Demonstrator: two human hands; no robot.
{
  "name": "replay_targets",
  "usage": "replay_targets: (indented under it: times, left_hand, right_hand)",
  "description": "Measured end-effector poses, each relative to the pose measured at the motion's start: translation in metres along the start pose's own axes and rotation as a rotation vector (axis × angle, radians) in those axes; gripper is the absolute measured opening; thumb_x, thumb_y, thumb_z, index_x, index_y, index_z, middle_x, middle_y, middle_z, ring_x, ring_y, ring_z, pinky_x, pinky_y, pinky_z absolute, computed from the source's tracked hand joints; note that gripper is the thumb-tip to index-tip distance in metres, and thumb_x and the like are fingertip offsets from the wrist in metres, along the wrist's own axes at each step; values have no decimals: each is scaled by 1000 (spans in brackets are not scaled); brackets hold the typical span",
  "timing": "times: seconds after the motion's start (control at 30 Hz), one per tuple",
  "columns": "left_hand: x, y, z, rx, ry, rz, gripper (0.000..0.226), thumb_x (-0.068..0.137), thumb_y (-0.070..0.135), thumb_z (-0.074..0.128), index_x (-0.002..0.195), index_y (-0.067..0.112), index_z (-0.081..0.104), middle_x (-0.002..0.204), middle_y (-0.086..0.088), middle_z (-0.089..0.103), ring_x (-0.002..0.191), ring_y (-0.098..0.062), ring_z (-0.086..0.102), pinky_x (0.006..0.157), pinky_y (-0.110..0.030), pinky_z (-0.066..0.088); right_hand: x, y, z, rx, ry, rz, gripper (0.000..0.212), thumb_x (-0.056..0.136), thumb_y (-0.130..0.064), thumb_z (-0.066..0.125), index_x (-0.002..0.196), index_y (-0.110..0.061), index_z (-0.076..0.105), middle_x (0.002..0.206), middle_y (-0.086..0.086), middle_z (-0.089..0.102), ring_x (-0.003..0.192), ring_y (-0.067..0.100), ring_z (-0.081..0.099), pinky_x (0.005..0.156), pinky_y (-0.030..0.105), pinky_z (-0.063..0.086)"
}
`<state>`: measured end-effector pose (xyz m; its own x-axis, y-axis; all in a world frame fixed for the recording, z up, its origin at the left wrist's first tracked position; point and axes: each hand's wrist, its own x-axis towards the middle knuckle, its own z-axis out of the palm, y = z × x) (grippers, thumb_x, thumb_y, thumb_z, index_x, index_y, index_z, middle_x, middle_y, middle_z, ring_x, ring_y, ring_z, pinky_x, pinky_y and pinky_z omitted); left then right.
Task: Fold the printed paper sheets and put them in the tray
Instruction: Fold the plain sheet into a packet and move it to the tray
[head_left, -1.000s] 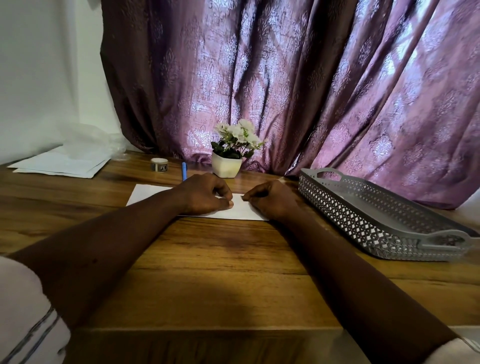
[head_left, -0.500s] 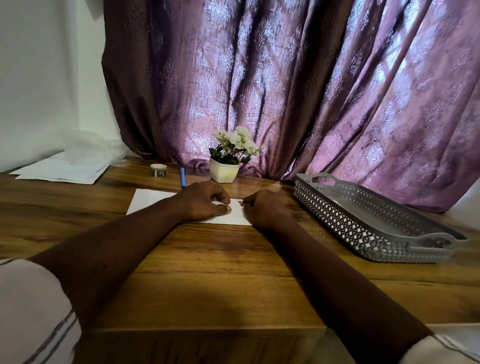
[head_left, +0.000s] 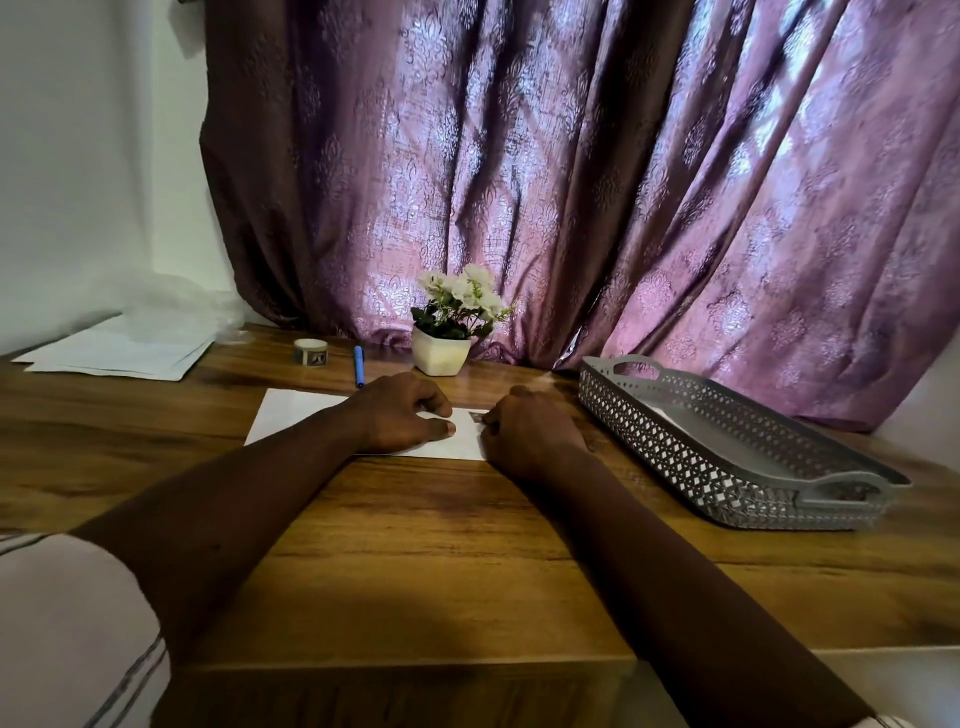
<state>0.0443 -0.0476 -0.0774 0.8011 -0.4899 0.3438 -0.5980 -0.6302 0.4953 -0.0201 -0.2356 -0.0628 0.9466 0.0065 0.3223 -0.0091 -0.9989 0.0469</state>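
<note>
Right hand (head_left: 524, 434) leftward; tray (head_left: 701, 457) beside sheet (head_left: 296, 415)

dim indoor light. light seeps through the curtain (head_left: 571, 182), glowing palest in the upper right of the frame. the wooden surface (head_left: 441, 545) has a soft sheen mid-frame and a broad shadow under the forearms (head_left: 234, 519), which are underexposed. the white paper (head_left: 291, 415) is the brightest patch on it. wide-angle bending curves the surface's near edge; the sleeve (head_left: 62, 623) at lower left is soft.
</note>
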Motion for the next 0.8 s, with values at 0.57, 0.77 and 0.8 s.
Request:
replay_targets:
  times: [0.57,0.77,0.8]
  left_hand:
    - [2,-12,-5,332,48,-132,68,74,85,52,122,39,64,130,3,61,121,-23,56,104,-51,46]
    - [2,-9,-7,215,82,-134,80,57,93,56,110,34,72,110,15,69,101,-11,63,92,-40,55]
    - [1,-8,-7,186,98,-128,73,61,88,63,108,34,72,106,16,70,98,-9,63,89,-38,56]
  right_hand:
    - [16,18,16,502,35,85,24,90,-32,67,112,-25,74,109,-2,74,89,14,68,75,31,57]
    - [25,17,23,513,14,66,50,94,-42,63,141,-25,58,140,6,62,128,29,56,107,41,48]
    - [25,17,23,557,17,76,50,94,-41,63,141,-25,58,137,6,65,127,30,59,106,43,49]
